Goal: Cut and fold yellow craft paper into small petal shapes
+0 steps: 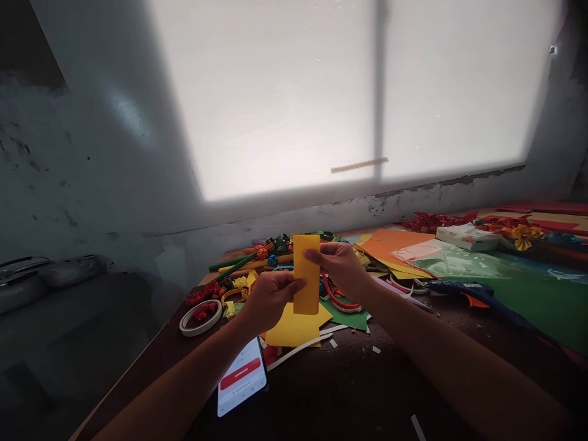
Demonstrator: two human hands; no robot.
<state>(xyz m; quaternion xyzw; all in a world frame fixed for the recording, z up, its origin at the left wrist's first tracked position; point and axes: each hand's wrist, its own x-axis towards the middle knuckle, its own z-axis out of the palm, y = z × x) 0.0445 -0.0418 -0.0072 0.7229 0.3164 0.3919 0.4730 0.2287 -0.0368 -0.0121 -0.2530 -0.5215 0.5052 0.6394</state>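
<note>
A yellow paper strip (306,294) stands upright in front of me, held above the table. My left hand (271,300) pinches its left edge near the middle, thumb across the front. Higher up, my right hand (342,263) grips the right edge between thumb and fingers. Below the strip lies a larger yellow paper sheet (289,327), partly over green paper (346,315). Close to my left forearm rests a lit phone (243,380), its upper part hidden by the arm.
A white tape roll (182,323) sits left, near paper flowers (206,291). Rolled paper tubes (234,266) lie behind my hands. Rightward are a glue gun (459,288), orange paper (390,248), a tissue pack (466,236) and a green sheet (537,306). Paper scraps (376,350) dot the dark table (335,398).
</note>
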